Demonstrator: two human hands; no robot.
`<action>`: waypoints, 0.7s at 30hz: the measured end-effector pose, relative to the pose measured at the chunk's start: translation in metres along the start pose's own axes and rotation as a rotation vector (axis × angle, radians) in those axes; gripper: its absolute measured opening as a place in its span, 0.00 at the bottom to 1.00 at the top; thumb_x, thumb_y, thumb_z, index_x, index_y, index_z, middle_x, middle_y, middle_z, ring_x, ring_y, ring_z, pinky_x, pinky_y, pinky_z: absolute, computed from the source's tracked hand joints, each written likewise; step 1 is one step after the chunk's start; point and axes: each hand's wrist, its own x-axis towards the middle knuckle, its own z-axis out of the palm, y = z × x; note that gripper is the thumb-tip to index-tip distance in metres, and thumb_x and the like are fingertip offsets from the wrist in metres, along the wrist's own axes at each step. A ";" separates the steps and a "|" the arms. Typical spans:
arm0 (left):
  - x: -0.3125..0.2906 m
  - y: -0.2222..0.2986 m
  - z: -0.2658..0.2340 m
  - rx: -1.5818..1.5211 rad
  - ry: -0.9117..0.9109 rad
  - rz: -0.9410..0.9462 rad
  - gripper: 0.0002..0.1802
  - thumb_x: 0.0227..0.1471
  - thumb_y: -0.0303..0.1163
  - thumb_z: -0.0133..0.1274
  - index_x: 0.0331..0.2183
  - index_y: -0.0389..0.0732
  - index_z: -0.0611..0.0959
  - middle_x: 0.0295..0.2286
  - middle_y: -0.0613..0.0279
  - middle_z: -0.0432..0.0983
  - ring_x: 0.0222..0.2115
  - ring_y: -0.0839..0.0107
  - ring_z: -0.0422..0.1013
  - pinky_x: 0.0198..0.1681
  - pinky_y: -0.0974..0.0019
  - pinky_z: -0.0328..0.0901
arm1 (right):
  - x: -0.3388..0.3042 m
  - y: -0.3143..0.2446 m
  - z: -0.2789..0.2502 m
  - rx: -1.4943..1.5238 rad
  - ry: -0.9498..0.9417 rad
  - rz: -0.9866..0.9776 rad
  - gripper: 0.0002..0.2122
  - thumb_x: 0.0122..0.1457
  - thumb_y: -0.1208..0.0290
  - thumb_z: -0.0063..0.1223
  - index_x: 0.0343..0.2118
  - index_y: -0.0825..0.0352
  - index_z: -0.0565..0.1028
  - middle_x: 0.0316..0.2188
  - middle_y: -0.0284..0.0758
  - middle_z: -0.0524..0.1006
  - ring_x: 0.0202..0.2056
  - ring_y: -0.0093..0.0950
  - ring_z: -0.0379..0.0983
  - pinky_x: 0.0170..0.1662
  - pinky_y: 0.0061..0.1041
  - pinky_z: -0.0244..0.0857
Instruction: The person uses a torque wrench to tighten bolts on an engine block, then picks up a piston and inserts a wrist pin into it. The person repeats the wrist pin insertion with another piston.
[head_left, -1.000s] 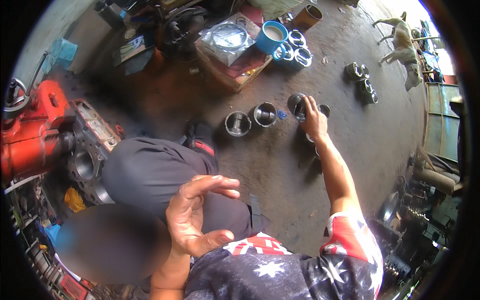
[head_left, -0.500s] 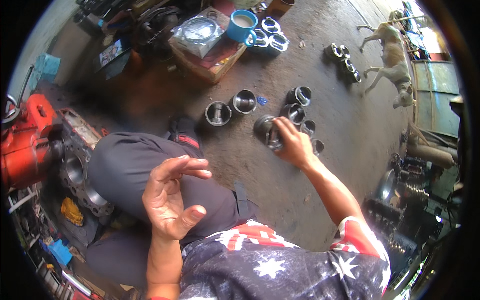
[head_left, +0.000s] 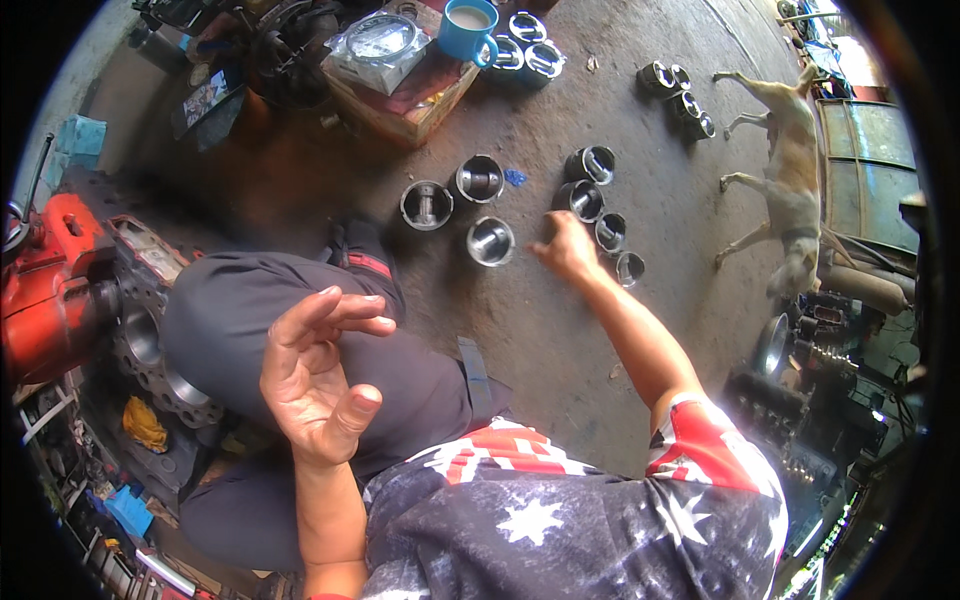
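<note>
Three dark metal pistons stand on the floor ahead of me: a left piston (head_left: 426, 205), a far piston (head_left: 480, 179) and a near piston (head_left: 490, 241). To their right runs a row of several more, among them a piston (head_left: 580, 201) right by the fingers of my right hand (head_left: 568, 248). That hand is empty, its thumb spread from the fingers; whether a fingertip touches the piston I cannot tell. Above my bent knee, my left hand (head_left: 318, 385) hovers palm inward with curved, parted fingers and nothing in it.
A wooden box (head_left: 415, 125) carries a plastic-wrapped ring part and a blue cup (head_left: 467, 32) of drink. Two further groups of pistons (head_left: 527, 50) (head_left: 683, 103) stand farther off. At right is a dog (head_left: 790, 140). An engine block (head_left: 145, 335) and red machine (head_left: 60, 290) are at left.
My right hand has let go of a piston, now standing upright near the other two, and has moved to the row on the right. The dog has lowered its head and shifted nearer.
</note>
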 end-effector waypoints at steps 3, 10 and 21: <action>-0.001 0.001 0.001 -0.001 0.009 -0.009 0.42 0.49 0.47 0.69 0.57 0.32 0.71 0.44 0.46 0.79 0.40 0.62 0.76 0.50 0.61 0.69 | 0.038 0.038 -0.022 0.081 0.086 0.284 0.37 0.49 0.55 0.71 0.60 0.67 0.70 0.53 0.46 0.78 0.54 0.43 0.75 0.59 0.37 0.68; 0.000 0.001 0.002 -0.023 0.024 -0.039 0.36 0.53 0.41 0.66 0.56 0.31 0.72 0.43 0.45 0.79 0.39 0.62 0.76 0.49 0.60 0.69 | 0.092 0.086 -0.048 0.175 -0.100 0.499 0.41 0.41 0.44 0.75 0.49 0.77 0.76 0.41 0.51 0.81 0.36 0.37 0.82 0.40 0.35 0.77; 0.002 -0.002 0.004 -0.020 0.004 -0.030 0.35 0.53 0.39 0.66 0.56 0.31 0.72 0.42 0.45 0.79 0.39 0.62 0.77 0.49 0.60 0.70 | 0.088 0.038 -0.012 0.084 0.033 0.636 0.46 0.42 0.43 0.73 0.58 0.71 0.67 0.54 0.45 0.74 0.52 0.42 0.76 0.54 0.40 0.71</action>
